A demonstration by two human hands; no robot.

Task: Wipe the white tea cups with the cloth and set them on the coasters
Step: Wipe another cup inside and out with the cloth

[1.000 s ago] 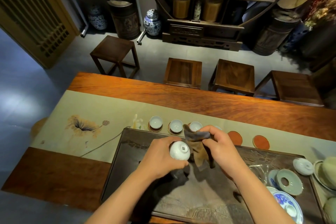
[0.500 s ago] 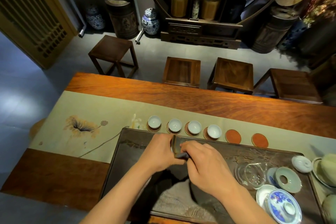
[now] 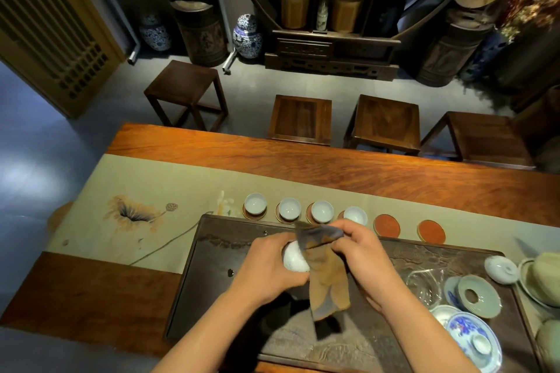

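My left hand [image 3: 268,266] grips a white tea cup [image 3: 293,257] above the dark tea tray [image 3: 212,278]. My right hand [image 3: 360,251] holds a brown cloth [image 3: 325,278] pressed against the cup's right side, with the rest of the cloth hanging down over the tray. Beyond the tray's far edge, several white cups stand in a row on coasters, from the leftmost cup [image 3: 255,203] to the rightmost cup [image 3: 355,215]. Two bare orange coasters lie to their right, one nearer [image 3: 387,225] and one farther right [image 3: 431,231].
On the tray's right end are a glass pitcher [image 3: 424,281], a celadon saucer [image 3: 478,295], a white lid [image 3: 500,269] and a blue-and-white lidded bowl [image 3: 472,339]. A beige runner [image 3: 136,191] covers the wooden table. Wooden stools [image 3: 300,118] stand beyond the table's far edge.
Half a second ago both hands were closed tightly together around cup and cloth. Now the cup shows in my left hand and the cloth hangs loose from my right hand.
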